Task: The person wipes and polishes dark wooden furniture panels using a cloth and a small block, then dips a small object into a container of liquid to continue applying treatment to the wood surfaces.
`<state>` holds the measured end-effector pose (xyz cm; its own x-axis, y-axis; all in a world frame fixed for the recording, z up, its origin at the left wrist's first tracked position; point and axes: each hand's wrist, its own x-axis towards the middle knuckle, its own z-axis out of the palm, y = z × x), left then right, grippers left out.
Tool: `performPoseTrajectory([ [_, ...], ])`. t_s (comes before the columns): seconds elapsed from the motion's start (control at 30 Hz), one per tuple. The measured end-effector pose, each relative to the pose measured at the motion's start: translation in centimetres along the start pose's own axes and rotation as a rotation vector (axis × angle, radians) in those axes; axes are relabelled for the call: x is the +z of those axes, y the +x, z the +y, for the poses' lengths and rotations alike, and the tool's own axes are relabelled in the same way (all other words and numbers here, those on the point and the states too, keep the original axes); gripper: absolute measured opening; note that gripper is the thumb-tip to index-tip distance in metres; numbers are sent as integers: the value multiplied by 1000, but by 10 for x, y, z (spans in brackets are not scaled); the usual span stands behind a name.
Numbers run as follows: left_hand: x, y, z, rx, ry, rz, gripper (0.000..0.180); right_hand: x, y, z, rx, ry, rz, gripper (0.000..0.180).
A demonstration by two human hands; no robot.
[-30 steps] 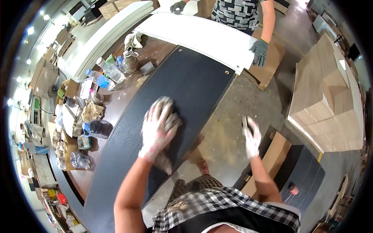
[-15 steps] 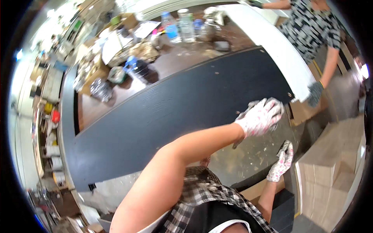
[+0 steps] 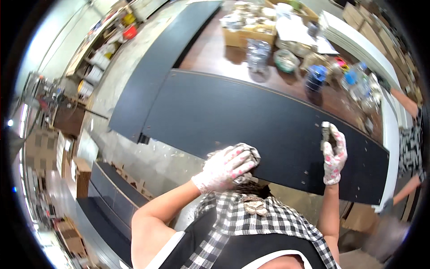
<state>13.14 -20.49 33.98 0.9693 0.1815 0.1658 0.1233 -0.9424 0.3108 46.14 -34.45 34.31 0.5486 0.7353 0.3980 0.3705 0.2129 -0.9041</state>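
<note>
A long dark panel (image 3: 251, 121) lies across the table in front of me, with a few small marks or holes on its face. My left hand (image 3: 226, 168), in a white glove with pink spots, is at the panel's near edge. Its fingers close round a crumpled grayish cloth (image 3: 251, 154). Over the panel's right part is my right hand (image 3: 334, 157), in a matching glove. Between its thumb and fingers shows a small gray, flat-looking piece (image 3: 325, 132), whose kind I cannot make out.
Another dark panel (image 3: 156, 89) meets the long one at the left. Beyond it stand a cardboard box (image 3: 237, 38) of small items, a blue-capped dark bottle (image 3: 316, 78) and clear bottles (image 3: 356, 80). At the right, a co-worker holds a white panel (image 3: 389, 116). Dark boards (image 3: 107, 197) stand lower left.
My view has turned left. My left hand with the cloth has come back from the panel's right end to its near edge. My right hand has risen from beside the panel to over it.
</note>
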Motion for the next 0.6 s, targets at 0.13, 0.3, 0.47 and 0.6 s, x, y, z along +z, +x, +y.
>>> performPoseTrajectory([
  [0.13, -62, -65, -57, -224, 204, 310, 41, 158, 64, -27, -379, -232, -420, 39],
  [0.3, -100, -161, -140, -678, 35, 630, 17, 348, 88, -53, -438, -173, -792, 38],
  [0.47, -78, -267, -168, -925, -329, 1610, 33, 469, 44, -99, -670, -316, -1150, 31],
  [0.6, -83, -274, -160, -1094, -391, 1605, 40, 497, 34, -88, -705, -356, -1275, 24],
])
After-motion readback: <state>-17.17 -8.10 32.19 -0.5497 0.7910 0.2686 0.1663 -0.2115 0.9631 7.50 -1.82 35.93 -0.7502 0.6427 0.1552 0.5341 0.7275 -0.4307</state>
